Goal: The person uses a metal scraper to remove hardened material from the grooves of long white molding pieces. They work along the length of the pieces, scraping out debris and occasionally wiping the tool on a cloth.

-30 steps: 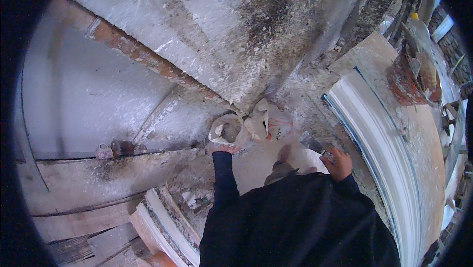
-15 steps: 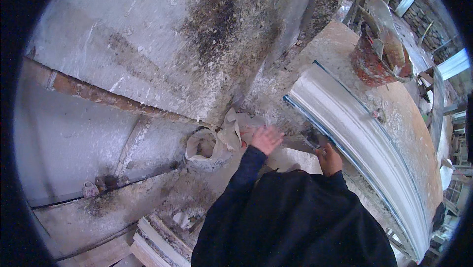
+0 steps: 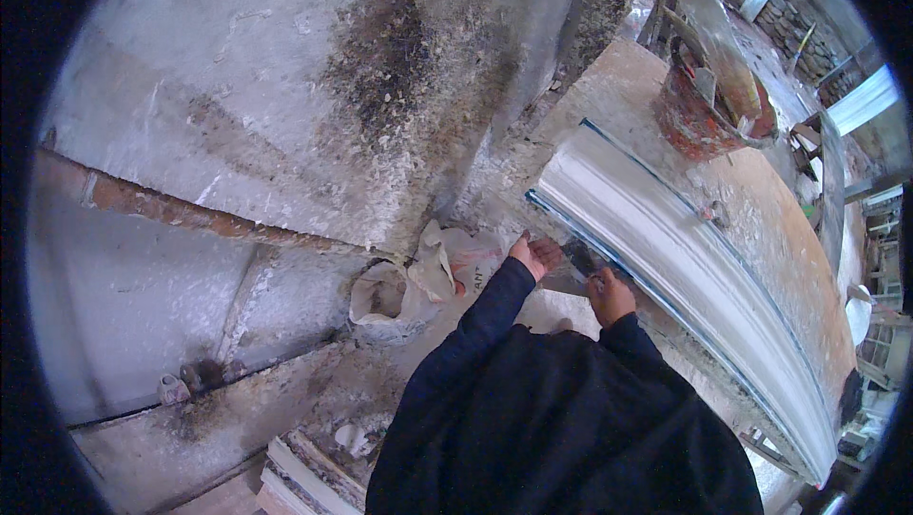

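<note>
In my right hand (image 3: 611, 297) is a small scraper (image 3: 580, 259) with a flat dark blade; the fingers are closed round its handle. My left hand (image 3: 538, 255) is open, palm turned up, beside the blade and close to it. Whether the palm touches the blade I cannot tell. To the right of both hands lies a long curved white moulding (image 3: 680, 258) with ridges along its length and thin blue edges. Its near left edge runs close by my right hand.
The moulding rests on a tan board (image 3: 761, 206). A red, plaster-crusted bucket (image 3: 699, 125) with tools and a bottle stands at the far right. Left of my hands are an open white sack (image 3: 366, 317) and a pale printed bag (image 3: 471, 253). A stained wall (image 3: 257, 58) rises behind.
My left hand has turned from back-up to palm-up and moved right, toward the scraper. My right hand has shifted slightly left and up. The whole view has swung a little.
</note>
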`<action>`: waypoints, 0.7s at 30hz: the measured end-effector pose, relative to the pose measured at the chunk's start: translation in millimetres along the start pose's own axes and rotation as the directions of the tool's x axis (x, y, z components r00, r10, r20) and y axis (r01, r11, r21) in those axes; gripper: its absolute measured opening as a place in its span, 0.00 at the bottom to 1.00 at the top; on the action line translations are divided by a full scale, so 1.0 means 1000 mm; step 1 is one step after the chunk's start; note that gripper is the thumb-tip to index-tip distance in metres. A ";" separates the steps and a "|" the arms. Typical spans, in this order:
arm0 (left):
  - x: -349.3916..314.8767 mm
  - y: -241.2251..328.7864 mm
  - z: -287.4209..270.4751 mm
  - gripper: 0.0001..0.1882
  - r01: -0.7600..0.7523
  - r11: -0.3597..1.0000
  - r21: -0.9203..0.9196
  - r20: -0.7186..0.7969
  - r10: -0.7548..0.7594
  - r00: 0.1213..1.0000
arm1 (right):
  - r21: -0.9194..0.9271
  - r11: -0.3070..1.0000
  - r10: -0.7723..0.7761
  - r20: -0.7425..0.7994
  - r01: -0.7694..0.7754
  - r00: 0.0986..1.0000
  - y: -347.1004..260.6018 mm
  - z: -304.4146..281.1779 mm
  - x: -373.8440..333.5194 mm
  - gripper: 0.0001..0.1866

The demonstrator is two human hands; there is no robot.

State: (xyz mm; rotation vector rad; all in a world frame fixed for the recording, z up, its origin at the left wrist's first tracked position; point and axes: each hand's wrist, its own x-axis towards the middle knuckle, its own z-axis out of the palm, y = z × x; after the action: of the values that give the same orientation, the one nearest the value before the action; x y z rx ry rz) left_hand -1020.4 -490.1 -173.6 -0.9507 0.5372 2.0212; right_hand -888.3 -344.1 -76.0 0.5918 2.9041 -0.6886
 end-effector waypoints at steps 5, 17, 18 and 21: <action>0.006 0.004 -0.014 0.31 0.024 0.996 -0.087 0.085 -0.017 0.996 | 0.035 0.996 -0.080 -0.040 0.082 0.996 -0.010 -0.017 -0.003 0.16; -0.014 0.004 -0.005 0.25 -0.059 0.998 -0.038 0.046 0.060 0.997 | 0.276 0.953 -0.104 -0.082 0.123 0.991 0.010 0.020 -0.002 0.16; -0.016 0.003 -0.004 0.25 -0.062 0.997 -0.040 0.045 0.063 0.997 | 0.272 0.953 -0.118 -0.070 0.133 0.991 0.007 0.011 -0.001 0.16; -0.020 0.002 -0.001 0.24 -0.064 0.997 -0.036 0.045 0.066 0.997 | 0.282 0.953 -0.120 0.033 0.106 0.992 0.011 -0.004 0.008 0.16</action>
State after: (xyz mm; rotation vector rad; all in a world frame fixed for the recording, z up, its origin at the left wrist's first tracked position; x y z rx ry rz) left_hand -1014.1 -502.0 -158.8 -0.9157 0.5162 2.1114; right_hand -891.6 -330.8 -78.8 0.4278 2.8319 -1.1265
